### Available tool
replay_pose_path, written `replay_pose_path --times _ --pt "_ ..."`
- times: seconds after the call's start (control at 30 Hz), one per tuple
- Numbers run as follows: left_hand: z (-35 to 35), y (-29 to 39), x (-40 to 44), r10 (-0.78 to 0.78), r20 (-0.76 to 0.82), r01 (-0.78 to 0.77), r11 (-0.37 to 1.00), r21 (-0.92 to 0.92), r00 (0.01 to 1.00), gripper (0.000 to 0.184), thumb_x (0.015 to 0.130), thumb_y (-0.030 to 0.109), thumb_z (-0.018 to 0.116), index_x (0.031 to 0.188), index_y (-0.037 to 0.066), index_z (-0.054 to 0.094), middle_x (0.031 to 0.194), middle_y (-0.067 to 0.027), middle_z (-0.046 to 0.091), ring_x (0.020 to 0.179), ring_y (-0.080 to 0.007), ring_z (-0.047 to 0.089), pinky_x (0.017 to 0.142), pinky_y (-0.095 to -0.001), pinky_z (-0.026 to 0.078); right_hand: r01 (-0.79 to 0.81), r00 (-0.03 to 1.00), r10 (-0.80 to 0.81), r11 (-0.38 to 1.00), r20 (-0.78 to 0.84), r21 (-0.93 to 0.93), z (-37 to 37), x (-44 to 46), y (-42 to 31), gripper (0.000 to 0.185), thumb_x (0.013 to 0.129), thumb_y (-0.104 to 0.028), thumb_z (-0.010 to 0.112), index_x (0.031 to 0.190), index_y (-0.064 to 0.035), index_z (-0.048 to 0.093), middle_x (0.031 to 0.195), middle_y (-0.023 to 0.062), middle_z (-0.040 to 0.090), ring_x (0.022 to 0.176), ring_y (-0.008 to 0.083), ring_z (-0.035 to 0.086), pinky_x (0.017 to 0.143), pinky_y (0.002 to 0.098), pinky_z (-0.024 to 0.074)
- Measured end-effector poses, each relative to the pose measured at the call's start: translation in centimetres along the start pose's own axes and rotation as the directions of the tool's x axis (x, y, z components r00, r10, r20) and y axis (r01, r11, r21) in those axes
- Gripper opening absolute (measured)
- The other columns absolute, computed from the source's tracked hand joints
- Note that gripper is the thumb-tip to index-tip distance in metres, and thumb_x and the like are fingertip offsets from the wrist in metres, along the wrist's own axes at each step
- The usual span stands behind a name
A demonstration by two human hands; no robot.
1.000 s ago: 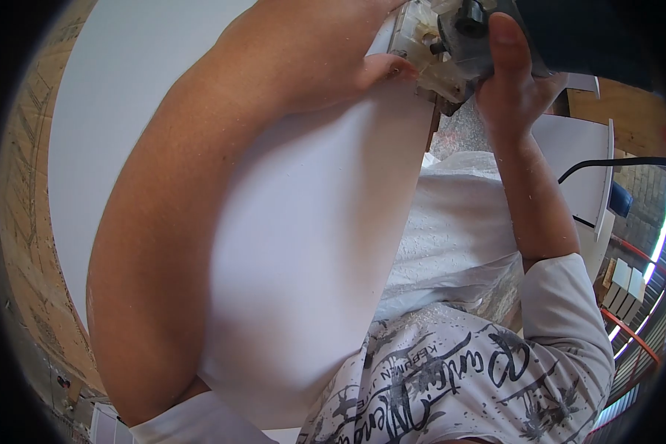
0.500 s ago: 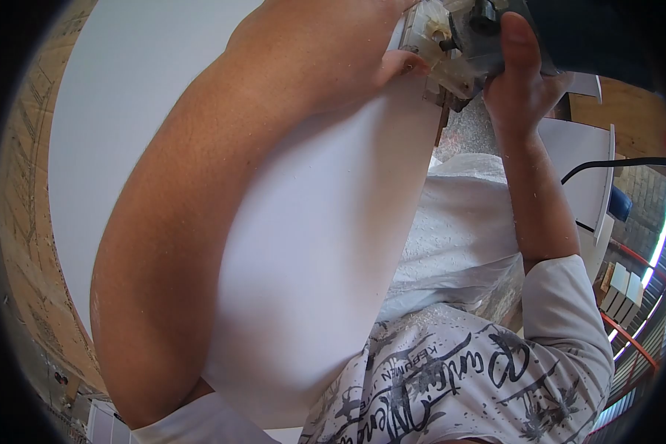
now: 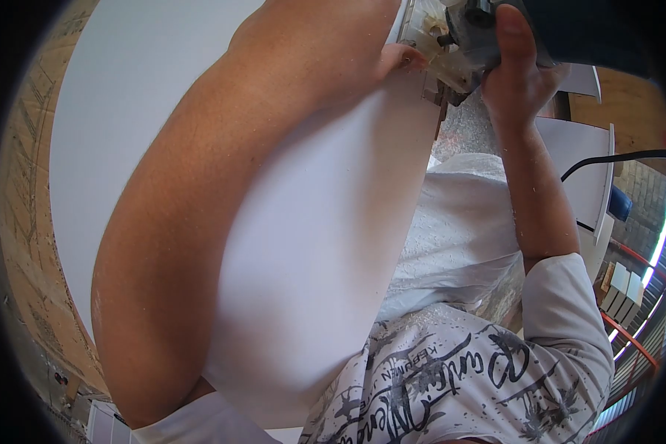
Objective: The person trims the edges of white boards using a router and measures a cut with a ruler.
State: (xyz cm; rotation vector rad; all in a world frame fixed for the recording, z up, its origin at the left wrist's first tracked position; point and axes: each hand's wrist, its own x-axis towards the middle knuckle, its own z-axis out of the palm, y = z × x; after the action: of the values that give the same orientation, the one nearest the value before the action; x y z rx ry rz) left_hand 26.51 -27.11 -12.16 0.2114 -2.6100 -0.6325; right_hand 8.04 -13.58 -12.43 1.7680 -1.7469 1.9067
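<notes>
In the head view, the tool [image 3: 470, 44] is at the top, right of centre, at the edge of the white board [image 3: 311, 222]. The right hand [image 3: 522, 89] is wrapped round its body, thumb laid along the near side; the other fingers are hidden behind it. The left hand [image 3: 394, 62] reaches across the board, its thumb by the tool's clear base; its other fingers are out of view, so I cannot tell how far they are spread or whether they grip anything.

The tool looks stiff and fairly heavy, its dusty body perhaps a little slippery. The thick body seems the best hold; the clear base looks more brittle. The board seems rigid, wide and smooth, best held by its edges.

White specks dot the crumpled plastic sheet [image 3: 459, 214] between board and shirt [image 3: 436, 377]. A brown surface [image 3: 26, 148] shows at left. At right are a black cord [image 3: 614, 157], a pale panel [image 3: 581, 148], stacked blocks [image 3: 623, 296] and red bars [image 3: 629, 337].
</notes>
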Motion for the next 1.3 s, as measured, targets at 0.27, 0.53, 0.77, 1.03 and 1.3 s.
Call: replay_pose_path --times 0.27,0.53,0.77,1.03,1.3 --pt "0.4 0.1 0.0 -0.042 -0.021 0.043 0.998 0.048 0.999 0.059 0.092 0.028 0.075 0.137 -0.005 0.056 0.131 -0.0209 0.064 0.131 -0.033 0.055 0.119 -0.045 0.034 0.003 1.0 -0.003 1.0 0.0 0.008 0.3 0.3 -0.1 0.046 0.093 -0.041 0.079 0.115 -0.0041 0.062 0.101 0.004 0.068 0.086 0.012 0.065 0.076 0.0269 0.0524" --pt "0.7 0.2 0.0 -0.051 -0.059 0.054 0.997 0.052 0.997 0.058 0.093 0.028 0.075 0.136 -0.006 0.057 0.131 -0.0223 0.064 0.131 -0.0339 0.055 0.118 -0.0451 0.035 -0.018 1.0 0.017 1.0 0.007 0.016 0.2 0.5 0.0 0.043 0.093 -0.04 0.078 0.112 -0.0041 0.065 0.099 0.0026 0.068 0.084 0.011 0.064 0.074 0.0269 0.0522" --pt "1.1 -0.2 0.3 -0.066 -0.088 0.07 0.997 0.042 0.994 0.05 0.092 0.026 0.075 0.129 -0.006 0.062 0.12 -0.0221 0.068 0.122 -0.0352 0.06 0.114 -0.0445 0.039 -0.044 0.999 0.045 0.999 -0.01 0.018 0.5 0.2 0.1 0.043 0.094 -0.043 0.078 0.109 -0.0042 0.067 0.097 0.0019 0.069 0.084 0.0104 0.064 0.074 0.0259 0.0521" --pt "0.1 1.2 0.4 -0.153 -0.07 0.157 0.986 0.062 0.986 0.046 0.092 0.024 0.076 0.124 -0.006 0.065 0.115 -0.0222 0.07 0.115 -0.0355 0.064 0.109 -0.044 0.045 -0.042 0.999 0.042 0.998 -0.009 0.039 0.1 0.8 1.0 0.043 0.094 -0.041 0.078 0.113 -0.0052 0.065 0.1 0.0013 0.068 0.086 0.0107 0.064 0.076 0.0265 0.0519" --pt "-0.7 2.4 0.6 -0.229 -0.048 0.233 0.967 0.099 0.972 0.041 0.092 0.025 0.076 0.119 -0.004 0.066 0.108 -0.0209 0.071 0.111 -0.0361 0.066 0.104 -0.0438 0.049 -0.03 0.998 0.032 0.999 -0.061 0.042 0.7 1.1 0.9 0.046 0.092 -0.04 0.08 0.117 -0.0046 0.063 0.103 0.0024 0.068 0.087 0.0113 0.064 0.077 0.0272 0.0525"
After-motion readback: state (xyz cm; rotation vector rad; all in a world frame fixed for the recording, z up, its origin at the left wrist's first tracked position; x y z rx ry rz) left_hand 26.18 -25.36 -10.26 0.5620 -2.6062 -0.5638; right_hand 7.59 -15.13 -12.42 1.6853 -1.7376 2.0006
